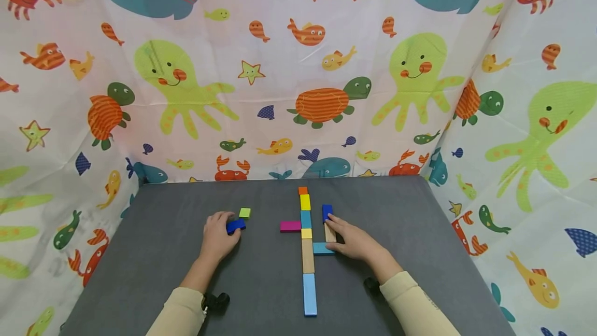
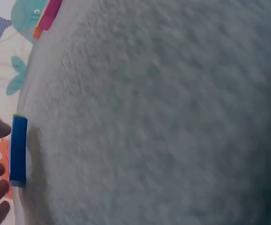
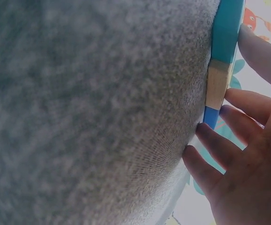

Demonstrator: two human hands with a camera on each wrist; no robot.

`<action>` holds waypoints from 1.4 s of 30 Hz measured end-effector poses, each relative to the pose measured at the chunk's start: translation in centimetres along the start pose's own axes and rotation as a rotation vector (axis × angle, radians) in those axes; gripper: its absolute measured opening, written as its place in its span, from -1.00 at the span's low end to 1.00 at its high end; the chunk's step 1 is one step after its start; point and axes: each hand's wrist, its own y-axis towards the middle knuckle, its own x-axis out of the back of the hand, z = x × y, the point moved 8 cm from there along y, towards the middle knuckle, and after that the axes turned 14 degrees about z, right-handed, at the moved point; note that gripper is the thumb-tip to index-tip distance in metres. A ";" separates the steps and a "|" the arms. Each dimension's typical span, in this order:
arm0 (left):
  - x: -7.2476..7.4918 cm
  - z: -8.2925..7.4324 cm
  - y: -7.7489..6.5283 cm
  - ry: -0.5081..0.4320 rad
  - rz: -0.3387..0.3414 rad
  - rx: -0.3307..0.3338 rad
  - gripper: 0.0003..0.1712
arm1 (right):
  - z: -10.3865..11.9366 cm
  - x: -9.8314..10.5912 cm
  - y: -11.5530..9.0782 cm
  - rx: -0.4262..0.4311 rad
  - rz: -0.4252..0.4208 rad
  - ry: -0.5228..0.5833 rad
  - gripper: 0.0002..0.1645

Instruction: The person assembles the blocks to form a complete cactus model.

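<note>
Close to the blue block (image 1: 235, 226) on the left is my left hand (image 1: 217, 235). The left wrist view shows its thumb near that blue block (image 2: 18, 152), the fingers loosely extended; I cannot tell whether they touch. A small green block (image 1: 244, 213) lies just behind. On the right, my right hand (image 1: 352, 240) rests its fingertips at a plain wooden block (image 1: 330, 234) and a dark blue block (image 1: 327, 210) set end to end. Its thumb is at a teal block (image 3: 227, 33), which joins the wooden block to the central column. The fingers look mostly straight.
A column of blocks runs down the table (image 1: 261, 284): orange, yellow, teal, yellow, plain wood, and a long light blue block (image 1: 310, 294). A magenta block (image 1: 290, 226) sticks out leftward. A patterned sea-animal curtain (image 1: 280, 66) hangs behind the table.
</note>
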 end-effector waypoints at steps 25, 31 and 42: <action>-0.3 -0.8 -0.4 -0.115 0.440 -0.037 -0.15 | 0.1 -0.3 0.2 0.014 -0.005 -0.004 -0.06; -0.9 0.1 0.2 -0.109 0.505 -0.088 -0.18 | -0.1 -0.2 0.2 0.004 -0.007 -0.010 -0.06; -1.3 -3.9 2.4 -0.130 0.403 -0.134 -0.25 | -0.3 -0.2 0.2 0.004 -0.004 -0.005 -0.06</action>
